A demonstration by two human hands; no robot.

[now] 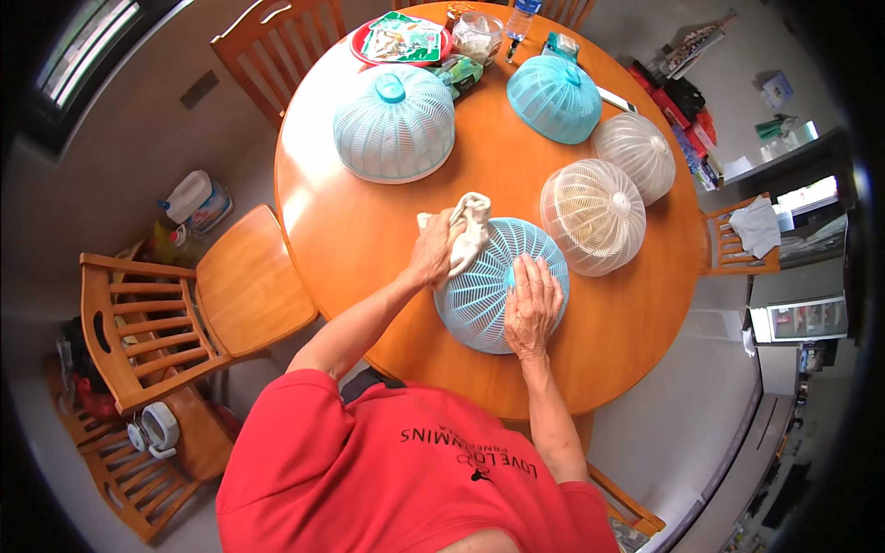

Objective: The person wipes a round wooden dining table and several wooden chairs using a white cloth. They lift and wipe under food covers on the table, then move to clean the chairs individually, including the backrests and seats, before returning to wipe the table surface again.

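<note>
A blue slatted plastic food cover sits dome-up on the round wooden table in front of me. My left hand grips a crumpled whitish cloth against the upper left side of this cover. Over its top, by the knob, lies my right hand with the fingers stretched out and close together. To the right stand two clear whitish food covers, a nearer one and a farther one. Farther off are a pale blue cover at the left and a turquoise cover at the right.
The round table also bears a red tray, a clear plastic container and a bottle along its far edge. A wooden chair stands close at the left, another at the far left.
</note>
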